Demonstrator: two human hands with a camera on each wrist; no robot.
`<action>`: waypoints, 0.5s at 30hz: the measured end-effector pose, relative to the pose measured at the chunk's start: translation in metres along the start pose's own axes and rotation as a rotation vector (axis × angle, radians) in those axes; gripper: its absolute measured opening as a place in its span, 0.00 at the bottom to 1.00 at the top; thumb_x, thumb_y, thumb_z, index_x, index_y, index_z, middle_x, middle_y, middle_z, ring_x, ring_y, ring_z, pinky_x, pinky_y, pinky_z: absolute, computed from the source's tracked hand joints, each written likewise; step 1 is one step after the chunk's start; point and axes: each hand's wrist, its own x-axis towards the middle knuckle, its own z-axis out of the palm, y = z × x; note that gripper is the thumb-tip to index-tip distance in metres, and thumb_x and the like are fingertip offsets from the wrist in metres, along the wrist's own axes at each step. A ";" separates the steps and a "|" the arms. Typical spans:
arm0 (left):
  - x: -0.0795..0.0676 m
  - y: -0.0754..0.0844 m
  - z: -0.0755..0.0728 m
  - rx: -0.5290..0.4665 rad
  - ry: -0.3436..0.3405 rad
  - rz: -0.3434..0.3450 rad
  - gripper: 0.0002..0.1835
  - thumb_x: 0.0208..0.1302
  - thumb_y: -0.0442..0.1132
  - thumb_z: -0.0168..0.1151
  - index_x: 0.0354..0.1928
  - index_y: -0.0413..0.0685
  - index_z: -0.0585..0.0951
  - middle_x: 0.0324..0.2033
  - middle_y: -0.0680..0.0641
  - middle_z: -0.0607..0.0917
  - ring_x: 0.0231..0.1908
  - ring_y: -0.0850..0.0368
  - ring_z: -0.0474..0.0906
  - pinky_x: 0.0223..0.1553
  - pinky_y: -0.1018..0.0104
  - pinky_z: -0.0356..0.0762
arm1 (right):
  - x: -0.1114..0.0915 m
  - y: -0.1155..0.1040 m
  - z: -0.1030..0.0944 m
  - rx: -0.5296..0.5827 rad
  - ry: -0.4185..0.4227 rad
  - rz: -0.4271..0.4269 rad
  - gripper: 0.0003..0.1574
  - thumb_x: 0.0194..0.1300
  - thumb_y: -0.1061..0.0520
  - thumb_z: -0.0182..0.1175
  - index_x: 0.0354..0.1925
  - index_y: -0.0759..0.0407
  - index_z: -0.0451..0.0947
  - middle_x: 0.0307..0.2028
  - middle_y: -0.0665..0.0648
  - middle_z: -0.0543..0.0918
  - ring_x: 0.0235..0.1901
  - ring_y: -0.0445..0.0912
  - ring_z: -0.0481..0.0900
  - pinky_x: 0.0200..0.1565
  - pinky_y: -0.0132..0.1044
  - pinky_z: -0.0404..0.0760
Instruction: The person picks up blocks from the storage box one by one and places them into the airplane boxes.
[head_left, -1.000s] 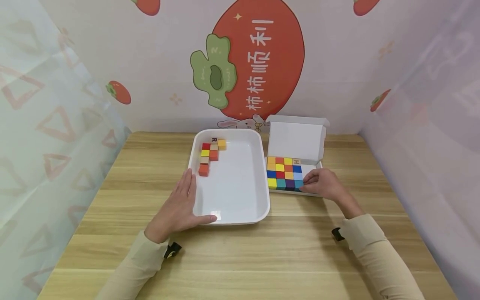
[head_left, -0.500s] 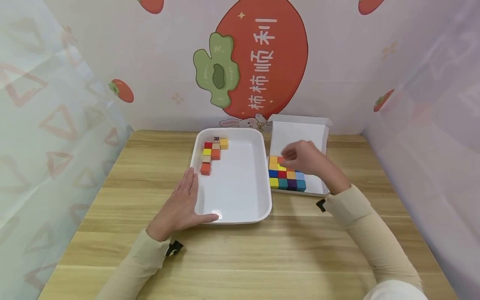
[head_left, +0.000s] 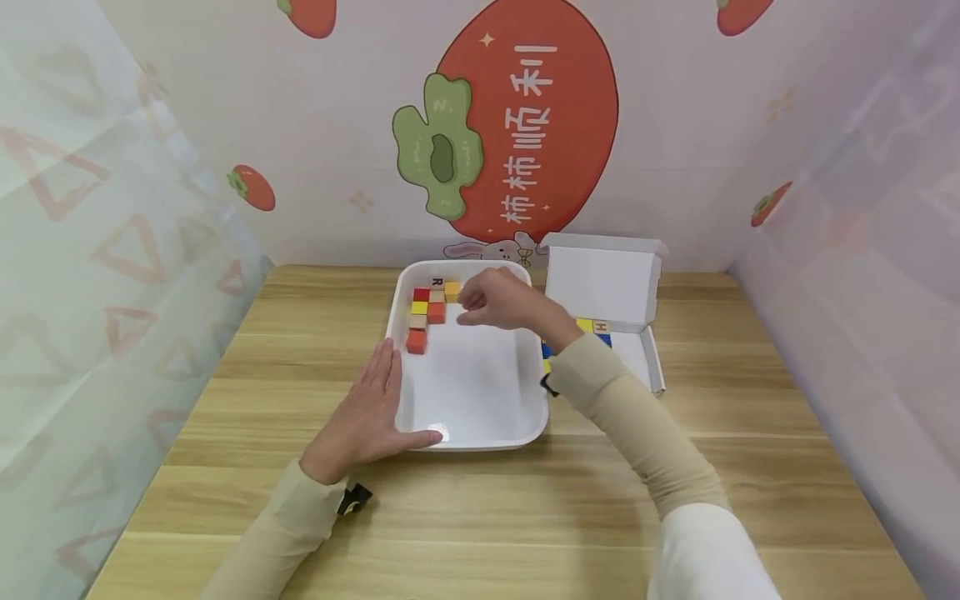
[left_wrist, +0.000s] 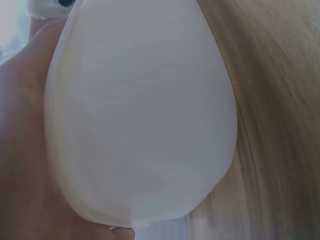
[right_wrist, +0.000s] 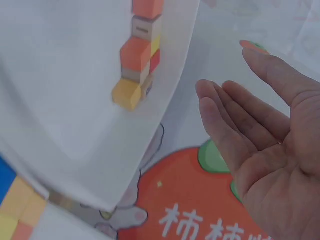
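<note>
My left hand rests on the left side and near corner of a white tray, its fingers straight. The left wrist view shows that hand against the tray's pale outer wall. Over the tray's far part hovers my right hand, just right of a yellow-orange block. In the right wrist view nothing lies between the parted thumb and fingers of this hand. Red, yellow, plain wood and orange blocks stand in the tray's far left corner.
Right of the tray, a white box stands with its lid raised. Several coloured blocks, one lettered H, lie in it, partly hidden by the right arm. A printed backdrop rises behind the wooden table.
My right hand has moved left from the block box, over its blocks, to above the tray. The left hand keeps its place on the tray. The tray's blocks look the same.
</note>
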 end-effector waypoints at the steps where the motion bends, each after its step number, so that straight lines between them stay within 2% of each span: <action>1: 0.000 0.000 0.000 0.001 0.001 0.003 0.76 0.37 0.91 0.40 0.76 0.38 0.40 0.77 0.41 0.33 0.77 0.44 0.31 0.76 0.45 0.47 | 0.007 -0.002 0.004 0.004 -0.007 -0.008 0.20 0.59 0.48 0.69 0.48 0.53 0.83 0.42 0.50 0.86 0.41 0.42 0.82 0.46 0.32 0.84; 7: -0.001 -0.001 0.000 0.003 0.025 0.023 0.75 0.38 0.89 0.43 0.75 0.36 0.42 0.77 0.39 0.35 0.77 0.43 0.33 0.76 0.45 0.46 | 0.044 0.000 0.043 0.013 -0.051 -0.022 0.11 0.59 0.51 0.69 0.37 0.55 0.84 0.33 0.51 0.84 0.35 0.45 0.77 0.40 0.32 0.81; 11: -0.002 -0.001 0.001 0.001 0.028 0.030 0.75 0.39 0.89 0.44 0.75 0.36 0.42 0.77 0.38 0.36 0.77 0.42 0.34 0.76 0.44 0.46 | 0.059 0.001 0.069 0.030 -0.078 0.036 0.14 0.58 0.52 0.70 0.41 0.57 0.85 0.34 0.51 0.84 0.37 0.45 0.77 0.44 0.34 0.81; 15: -0.002 -0.001 0.000 -0.003 0.026 0.032 0.75 0.39 0.89 0.44 0.76 0.38 0.39 0.77 0.38 0.36 0.77 0.43 0.33 0.76 0.44 0.46 | 0.068 -0.001 0.086 0.020 -0.051 0.098 0.16 0.55 0.50 0.72 0.41 0.56 0.86 0.34 0.49 0.84 0.37 0.44 0.77 0.43 0.33 0.81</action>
